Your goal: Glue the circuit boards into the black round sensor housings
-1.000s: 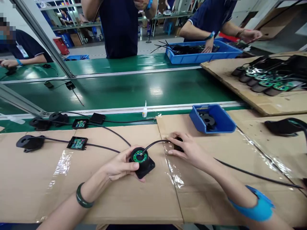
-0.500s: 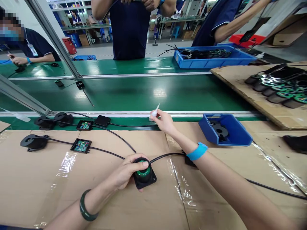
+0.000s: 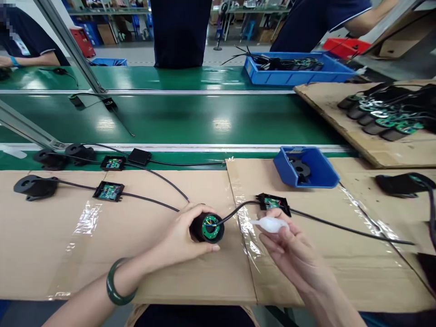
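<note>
My left hand (image 3: 185,234) wraps round a black round housing (image 3: 195,229), whose open face shows a green circuit board (image 3: 210,227) with coloured wires. A black cable (image 3: 238,210) runs from it to a small open black box (image 3: 274,203) holding a circuit board. Between the thumb and fingers of my right hand (image 3: 289,247) is a small white translucent squeeze bottle (image 3: 270,224), its thin nozzle pointing left toward the housing. Nozzle and housing are apart. The right hand is just below the open box and partly covers its lower edge.
Further black housings (image 3: 36,187) and circuit boxes (image 3: 109,190) lie cabled at left. A blue bin (image 3: 306,168) with black parts stands right of centre. Cardboard (image 3: 344,106) bearing several round units lies far right. A metal post (image 3: 68,45) rises at left; people stand across the green bench (image 3: 170,118).
My right hand has brought the squeeze bottle from the bench's far edge back toward me, near the housing. The left thumb has come off the circuit board, and the housing is turned. The view tilted down.
</note>
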`<state>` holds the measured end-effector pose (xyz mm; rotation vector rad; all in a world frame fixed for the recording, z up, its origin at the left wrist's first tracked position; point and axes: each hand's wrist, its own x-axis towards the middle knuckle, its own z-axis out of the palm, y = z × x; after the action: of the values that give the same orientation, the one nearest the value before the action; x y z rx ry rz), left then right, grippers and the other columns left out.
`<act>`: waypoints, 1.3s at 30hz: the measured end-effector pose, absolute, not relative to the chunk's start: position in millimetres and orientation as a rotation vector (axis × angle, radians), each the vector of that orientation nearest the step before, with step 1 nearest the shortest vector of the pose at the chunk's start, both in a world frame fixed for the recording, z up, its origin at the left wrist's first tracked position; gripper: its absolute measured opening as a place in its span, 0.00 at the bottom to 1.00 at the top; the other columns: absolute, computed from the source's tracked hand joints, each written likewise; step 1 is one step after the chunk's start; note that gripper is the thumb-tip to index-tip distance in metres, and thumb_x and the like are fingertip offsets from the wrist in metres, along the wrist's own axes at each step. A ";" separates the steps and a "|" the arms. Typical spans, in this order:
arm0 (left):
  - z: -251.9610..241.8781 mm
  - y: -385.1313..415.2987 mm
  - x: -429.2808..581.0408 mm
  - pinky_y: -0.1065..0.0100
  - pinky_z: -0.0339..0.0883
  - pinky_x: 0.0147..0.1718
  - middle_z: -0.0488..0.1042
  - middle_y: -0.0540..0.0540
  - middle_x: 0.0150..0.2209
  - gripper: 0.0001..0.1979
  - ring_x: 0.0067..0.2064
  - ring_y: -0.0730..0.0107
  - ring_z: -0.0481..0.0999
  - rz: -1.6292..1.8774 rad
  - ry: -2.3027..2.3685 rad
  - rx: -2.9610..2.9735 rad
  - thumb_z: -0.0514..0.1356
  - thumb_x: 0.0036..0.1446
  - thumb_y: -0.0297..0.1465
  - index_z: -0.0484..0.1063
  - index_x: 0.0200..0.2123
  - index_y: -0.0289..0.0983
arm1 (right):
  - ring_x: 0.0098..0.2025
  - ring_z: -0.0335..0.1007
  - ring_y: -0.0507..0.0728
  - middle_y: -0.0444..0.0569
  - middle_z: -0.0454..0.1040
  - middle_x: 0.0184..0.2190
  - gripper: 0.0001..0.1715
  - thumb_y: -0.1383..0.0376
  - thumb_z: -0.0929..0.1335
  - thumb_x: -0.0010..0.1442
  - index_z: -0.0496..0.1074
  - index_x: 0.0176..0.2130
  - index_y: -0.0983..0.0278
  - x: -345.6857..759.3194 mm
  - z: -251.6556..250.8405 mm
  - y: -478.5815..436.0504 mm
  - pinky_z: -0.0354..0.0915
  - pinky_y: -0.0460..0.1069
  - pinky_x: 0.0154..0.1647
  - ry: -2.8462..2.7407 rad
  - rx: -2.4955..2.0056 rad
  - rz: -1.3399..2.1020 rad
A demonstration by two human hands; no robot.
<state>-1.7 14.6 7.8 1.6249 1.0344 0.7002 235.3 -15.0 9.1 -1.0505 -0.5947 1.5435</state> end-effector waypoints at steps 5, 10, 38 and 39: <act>7.8 7.7 -1.5 0.56 0.62 0.54 0.70 0.46 0.46 0.27 0.53 0.57 0.67 0.630 1.115 1.739 0.72 0.43 0.29 0.71 0.49 0.45 | 0.21 0.46 0.43 0.45 0.68 0.30 0.25 0.64 0.83 0.31 0.76 0.31 0.63 232.0 -4.9 -34.1 0.53 0.37 0.16 -0.217 -1.072 1.569; 7.5 4.7 -2.3 0.54 0.62 0.56 0.68 0.44 0.48 0.28 0.56 0.55 0.64 0.597 1.137 1.804 0.72 0.44 0.31 0.71 0.50 0.45 | 0.21 0.44 0.42 0.43 0.64 0.26 0.27 0.58 0.83 0.30 0.76 0.30 0.65 225.4 -3.5 -36.8 0.51 0.35 0.13 -0.135 -1.011 1.496; 4.7 1.0 1.5 0.58 0.68 0.50 0.64 0.44 0.46 0.26 0.49 0.60 0.67 0.656 1.109 1.929 0.69 0.48 0.29 0.70 0.51 0.45 | 0.33 0.69 0.57 0.50 0.72 0.34 0.10 0.68 0.68 0.60 0.70 0.44 0.60 205.3 39.3 -48.3 0.65 0.50 0.28 -1.655 -1.307 0.624; 4.3 0.8 1.4 0.58 0.68 0.49 0.64 0.44 0.46 0.26 0.49 0.60 0.67 0.659 1.108 1.935 0.69 0.48 0.29 0.70 0.51 0.45 | 0.32 0.69 0.57 0.50 0.73 0.33 0.11 0.68 0.68 0.60 0.70 0.45 0.60 204.1 41.1 -47.1 0.65 0.50 0.27 -1.703 -1.295 0.596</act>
<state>1.4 0.8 4.3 1.9348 1.1076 0.6590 204.1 -47.1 41.1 -1.2954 -1.7026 0.5961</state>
